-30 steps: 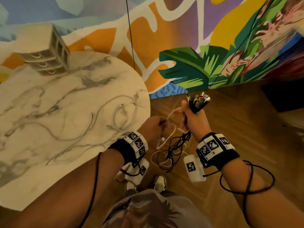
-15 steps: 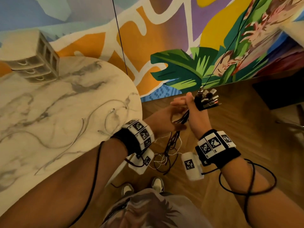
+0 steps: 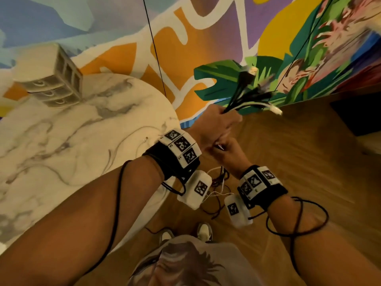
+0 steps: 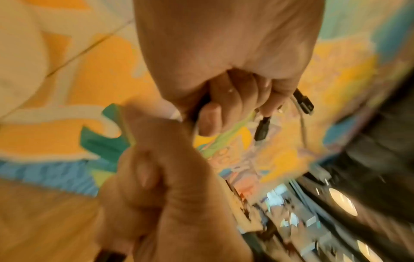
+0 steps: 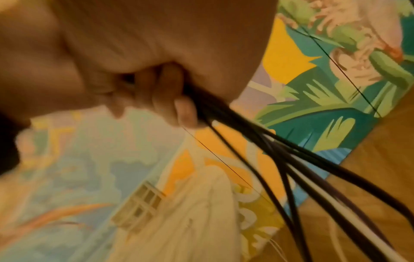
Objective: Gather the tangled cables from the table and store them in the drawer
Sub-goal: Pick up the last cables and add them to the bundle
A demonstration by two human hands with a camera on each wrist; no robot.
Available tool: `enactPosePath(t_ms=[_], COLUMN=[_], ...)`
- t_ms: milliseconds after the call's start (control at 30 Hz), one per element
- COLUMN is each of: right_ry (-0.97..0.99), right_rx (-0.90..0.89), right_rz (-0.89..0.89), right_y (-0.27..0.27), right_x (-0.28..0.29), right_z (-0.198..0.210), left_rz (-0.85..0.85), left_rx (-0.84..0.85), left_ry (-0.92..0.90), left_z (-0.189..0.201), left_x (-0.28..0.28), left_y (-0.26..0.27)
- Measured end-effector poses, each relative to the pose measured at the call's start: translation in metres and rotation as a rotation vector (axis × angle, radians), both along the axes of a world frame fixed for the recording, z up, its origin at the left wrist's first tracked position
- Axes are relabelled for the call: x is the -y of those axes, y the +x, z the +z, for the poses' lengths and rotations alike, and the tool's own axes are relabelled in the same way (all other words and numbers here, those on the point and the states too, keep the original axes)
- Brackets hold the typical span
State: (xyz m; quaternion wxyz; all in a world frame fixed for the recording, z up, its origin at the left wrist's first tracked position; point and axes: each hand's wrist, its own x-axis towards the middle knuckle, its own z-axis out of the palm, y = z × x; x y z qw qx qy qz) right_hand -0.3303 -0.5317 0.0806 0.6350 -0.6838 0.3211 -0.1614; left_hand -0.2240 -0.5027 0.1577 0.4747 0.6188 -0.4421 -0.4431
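A person's left hand [image 3: 216, 122] grips the cables [image 3: 248, 96] beside the table [image 3: 61, 141], plugs fanning above curled fingers [image 4: 226, 99], while the right hand [image 3: 228, 149] clutches the strands below.

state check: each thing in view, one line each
Left hand: grips the bundle just below the plugs.
Right hand: grips the bundle lower down.
Bundle of black and white cables: held off the table, plug ends fanned upward, loops hanging tangled toward the floor.
Thin white cable: loose on the round marble table.
Small beige drawer unit: on the table, all three drawers closed.
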Motion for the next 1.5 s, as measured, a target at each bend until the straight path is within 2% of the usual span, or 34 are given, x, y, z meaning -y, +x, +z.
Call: enactPosePath(t_ms=[100,167,300,467,600,733,833,1000,1067,1167,1267,1333,1400,1467,1500], right_ry=[-0.113,-0.147,-0.206,-0.020,0.014,-0.025,-0.002,0.087,0.152,0.273,0.321,0.258,0.092,-0.049,-0.037], right_rx=[-0.093,-0.121,-0.145,-0.430,-0.588,-0.760,-0.798,-0.720,-0.596,-0.298,-0.115,-0.051,-0.047,-0.032,0.016], right_rz=[-0.098,-0.124,-0.145,-0.190,-0.193,-0.185,-0.219,-0.340,-0.355,-0.350,-0.346,-0.274,-0.167,-0.101,-0.110], right_y=[0.012,0.019,0.026,-0.009,-0.020,-0.034,-0.049,-0.041,-0.031,-0.015,-0.002,0.004,0.009,0.014,0.016], right_x=[0.001,0.003,0.006,0.013,0.022,0.029,0.030,0.035,0.033,0.024,0.018,0.014,0.008,0.001,0.000], right_z=[-0.018,-0.022,-0.025,-0.068,-0.088,-0.101,-0.107,-0.097,-0.084,-0.058,-0.029,-0.009,0.008,0.023,0.025], left_rz=[-0.163,-0.232,-0.327,-0.229,-0.323,-0.206,-0.105,-0.064,-0.063,-0.059,-0.035,-0.016,0.004,0.004,-0.005], left_rx=[0.525,0.701,0.928,1.173,1.311,1.406,1.432,1.389,1.252,0.988,0.856,0.671,0.509,0.444,0.429], left_ry=[-0.040,-0.043,-0.024,-0.128,-0.121,-0.232,-0.331,-0.295,-0.263,-0.189,-0.082,0.024,0.099,0.142,0.150], left_z=[0.014,0.023,0.029,0.062,0.059,0.071,0.080,0.065,0.050,0.018,-0.017,-0.031,-0.036,-0.034,-0.032], left_x=[0.000,-0.003,-0.012,-0.016,-0.020,-0.018,-0.016,-0.019,-0.018,-0.018,-0.017,-0.014,-0.009,-0.003,-0.001], left_y=[-0.001,0.007,0.020,0.054,0.053,0.070,0.078,0.069,0.060,0.045,0.034,0.029,0.024,0.021,0.020])
